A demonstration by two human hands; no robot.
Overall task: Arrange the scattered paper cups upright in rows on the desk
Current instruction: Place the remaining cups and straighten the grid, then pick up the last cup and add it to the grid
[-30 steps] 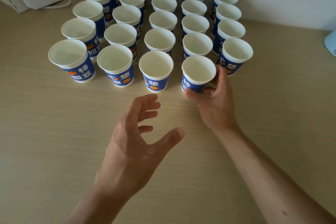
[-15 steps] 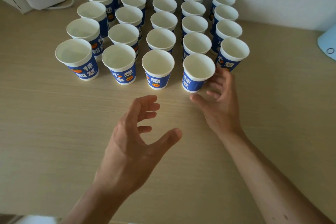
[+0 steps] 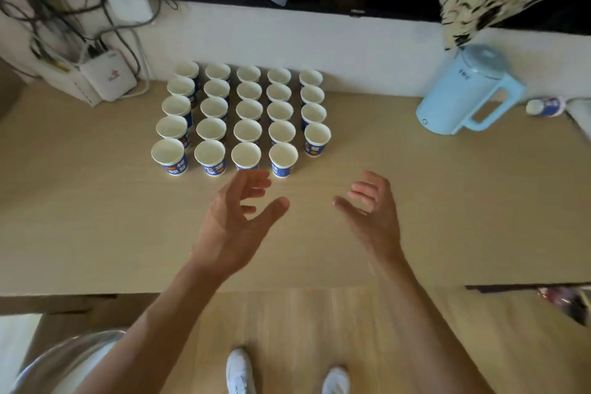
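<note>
Several blue-and-white paper cups (image 3: 245, 120) stand upright in rows on the light wooden desk (image 3: 96, 217), up against the back wall. The nearest row ends with a cup (image 3: 283, 159) in front of the right-hand column. My left hand (image 3: 238, 217) hovers just in front of the cups, fingers loosely spread, holding nothing. My right hand (image 3: 371, 211) hangs over the bare desk to the right of it, fingers relaxed and empty. Neither hand touches a cup.
A pale blue kettle (image 3: 463, 93) stands at the back right, with a small blue-and-white bottle (image 3: 545, 105) lying beside it. A white router (image 3: 107, 75) with cables leans at the back left. The desk's front edge (image 3: 287, 289) runs below my hands; my feet show on the floor.
My right hand let go of the front cup and drew back to the right. The view pulled back and up, so the whole desk and floor now show.
</note>
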